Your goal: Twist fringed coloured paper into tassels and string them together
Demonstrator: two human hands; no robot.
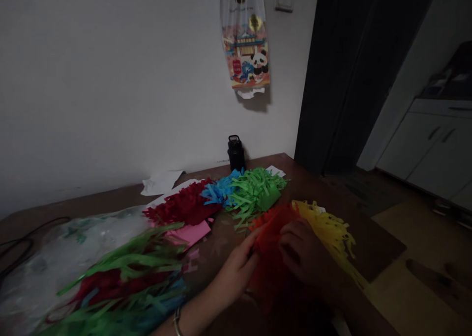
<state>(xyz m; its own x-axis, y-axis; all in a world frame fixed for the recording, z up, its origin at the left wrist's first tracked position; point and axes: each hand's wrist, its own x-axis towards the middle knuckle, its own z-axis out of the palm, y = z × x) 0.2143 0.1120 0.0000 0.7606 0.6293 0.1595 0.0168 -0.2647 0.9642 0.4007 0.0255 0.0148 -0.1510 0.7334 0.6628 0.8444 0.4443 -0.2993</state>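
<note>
Between my two hands is a sheet of orange-red paper (272, 232), its lower part lost in shadow. My left hand (238, 267) grips its left edge, thumb and fingers closed on it. Over its right side, my right hand (300, 250) has its fingers curled in against the paper; the fingertips are partly hidden. Yellow fringed paper (330, 223) lies just right of my right hand. Beyond the hands sit bunches of green fringed paper (258, 191), blue fringed paper (220, 189) and dark red fringed paper (184, 204).
Pink paper (191, 233) and white paper (162, 182) lie on the brown table (313, 183). At left, a clear plastic bag (99, 242) sits by more green strips (147, 257). A black bottle (236, 153) stands against the wall, below a hanging panda-print bag (246, 46).
</note>
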